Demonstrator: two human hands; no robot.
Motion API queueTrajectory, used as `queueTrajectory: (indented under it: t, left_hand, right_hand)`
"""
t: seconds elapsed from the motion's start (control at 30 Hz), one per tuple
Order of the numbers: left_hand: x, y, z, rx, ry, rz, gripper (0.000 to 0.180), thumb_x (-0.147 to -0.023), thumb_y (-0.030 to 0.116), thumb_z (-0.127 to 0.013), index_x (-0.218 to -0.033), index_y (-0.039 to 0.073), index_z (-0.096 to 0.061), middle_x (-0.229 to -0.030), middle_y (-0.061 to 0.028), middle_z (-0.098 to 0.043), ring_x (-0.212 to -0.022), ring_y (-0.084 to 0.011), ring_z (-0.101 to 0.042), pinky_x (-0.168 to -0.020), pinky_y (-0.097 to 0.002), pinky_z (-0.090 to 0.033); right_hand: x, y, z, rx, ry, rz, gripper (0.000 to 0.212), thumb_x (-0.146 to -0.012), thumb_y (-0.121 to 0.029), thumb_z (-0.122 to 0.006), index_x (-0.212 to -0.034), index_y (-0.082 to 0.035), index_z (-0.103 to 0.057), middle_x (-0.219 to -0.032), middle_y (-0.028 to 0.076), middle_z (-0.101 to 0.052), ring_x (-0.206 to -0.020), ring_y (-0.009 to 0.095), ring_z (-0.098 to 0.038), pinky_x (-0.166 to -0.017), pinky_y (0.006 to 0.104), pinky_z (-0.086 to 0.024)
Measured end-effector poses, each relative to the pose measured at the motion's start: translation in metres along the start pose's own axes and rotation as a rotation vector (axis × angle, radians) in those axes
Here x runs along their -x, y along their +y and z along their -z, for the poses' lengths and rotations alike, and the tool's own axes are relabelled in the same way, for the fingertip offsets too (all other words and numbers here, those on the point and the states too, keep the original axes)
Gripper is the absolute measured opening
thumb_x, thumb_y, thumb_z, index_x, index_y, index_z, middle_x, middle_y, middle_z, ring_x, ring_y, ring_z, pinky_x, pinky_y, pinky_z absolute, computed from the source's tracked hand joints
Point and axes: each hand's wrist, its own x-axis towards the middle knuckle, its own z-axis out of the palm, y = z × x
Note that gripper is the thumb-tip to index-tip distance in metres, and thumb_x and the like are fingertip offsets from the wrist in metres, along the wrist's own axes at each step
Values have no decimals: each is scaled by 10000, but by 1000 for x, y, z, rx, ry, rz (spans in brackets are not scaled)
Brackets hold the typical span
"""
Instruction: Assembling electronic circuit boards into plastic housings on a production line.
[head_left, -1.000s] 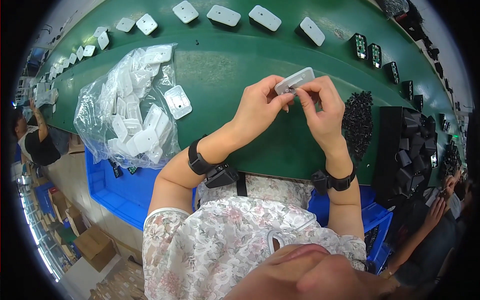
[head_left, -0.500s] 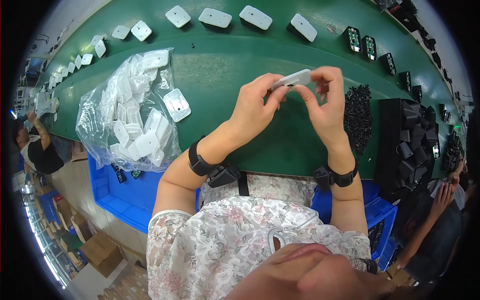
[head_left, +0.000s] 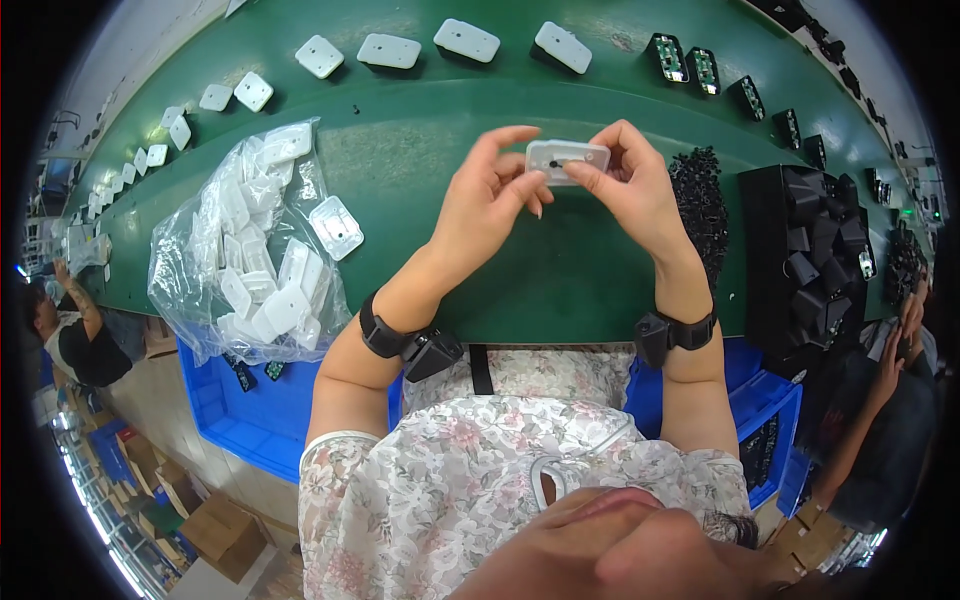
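Note:
A white plastic cover (head_left: 541,150) is held up over the green table, its hollow inner side showing. My right hand (head_left: 628,185) is closed on its right end, with the thumb laid across the inner side. A small black piece (head_left: 556,163) shows beside that thumb tip. My left hand (head_left: 487,190) is at the cover's left end with its fingers apart and loosely bent. Its thumb tip comes close to the lower left corner; whether it touches I cannot tell. A loose white cover (head_left: 336,228) lies inner side up, left of my hands.
A clear bag of white covers (head_left: 250,250) lies at left. Small black parts (head_left: 700,205) are heaped at right, beside a black box of black housings (head_left: 815,240). White-topped units (head_left: 467,40) and open housings with circuit boards (head_left: 667,58) line the far side. Blue bins (head_left: 250,400) stand below.
The cover has turned so its inner side shows. My right hand has taken hold of its right end, while my left fingers have spread from their pinch. The whole view has shifted slightly.

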Motion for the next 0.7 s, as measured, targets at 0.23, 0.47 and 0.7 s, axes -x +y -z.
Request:
queueTrajectory:
  t: [0.23, 0.47, 0.7]
  left_hand:
    - [-21, -19, 28, 36, 194, 51, 162, -935, 31, -481, -1078, -42, -458, -761, -107, -621, -578, -117, -567, -527, -248, -452]
    - [-39, -41, 42, -750, 357, -332, 92, -900, 108, -554, -941, 37, -596, -800, -116, -613, -662, -267, -602, -576, -372, -483]
    - [-28, -25, 25, -1097, 324, -250, 335, -786, 281, -698, -954, 27, -557, -906, -125, -514, -767, -309, -575, -632, -398, -509]
  right_hand:
    - [-33, 9, 10, 137, 137, 143, 288, -828, -193, -708, -1038, -56, -567, -896, -10, -544, -776, 61, -495, -673, 217, -428]
    - [-142, 38, 102, 1352, 405, 93, 578, -809, -508, -631, -1183, -74, -558, -1209, 148, -530, -1098, 328, -527, -846, 453, -491]
    - [-139, 25, 99, 1418, 371, -55, 424, -840, -341, -650, -1182, -98, -590, -1108, 157, -558, -1052, 325, -551, -861, 406, -485]
